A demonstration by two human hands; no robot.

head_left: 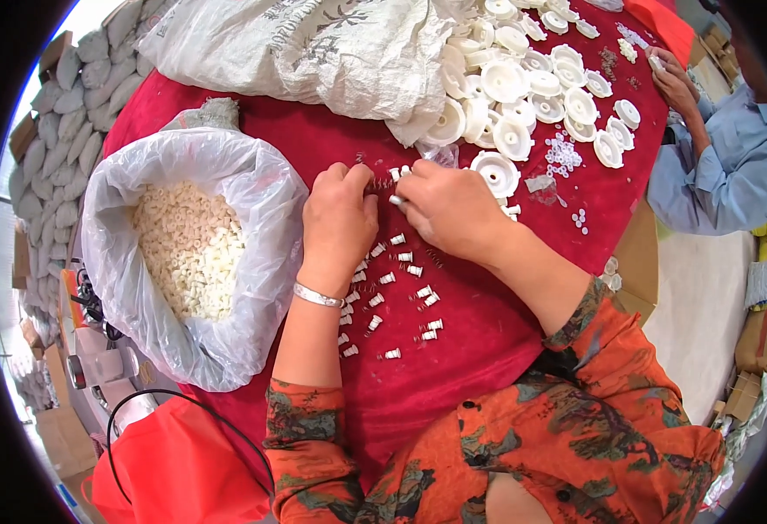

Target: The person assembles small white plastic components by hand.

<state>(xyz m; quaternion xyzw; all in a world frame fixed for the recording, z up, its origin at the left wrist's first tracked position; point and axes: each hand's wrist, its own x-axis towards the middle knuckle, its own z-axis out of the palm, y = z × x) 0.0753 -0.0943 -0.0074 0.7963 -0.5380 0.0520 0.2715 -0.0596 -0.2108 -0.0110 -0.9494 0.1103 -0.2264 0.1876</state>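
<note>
My left hand (pixel 340 217) is closed, fingertips pinched together on the red cloth beside some small metal springs (pixel 381 184). Whatever lies between those fingertips is hidden. Bent inward, my right hand (pixel 446 210) grips a small white plastic piece (pixel 396 200) that pokes out by its thumb. Between the hands, near the springs, lie a few more white pieces (pixel 395 174). Below them, several small white plastic pieces with springs fitted on them, such as this spring-fitted piece (pixel 374 323), are scattered over the red tablecloth (pixel 453 384).
A plastic-lined sack (pixel 265 188) of tiny cream parts stands left. A white woven sack (pixel 305 52) covers the far side. Round white plastic caps (pixel 512 140) pile up far right, beside small translucent rings (pixel 562 155). Another person (pixel 719 166) in blue works at the right edge.
</note>
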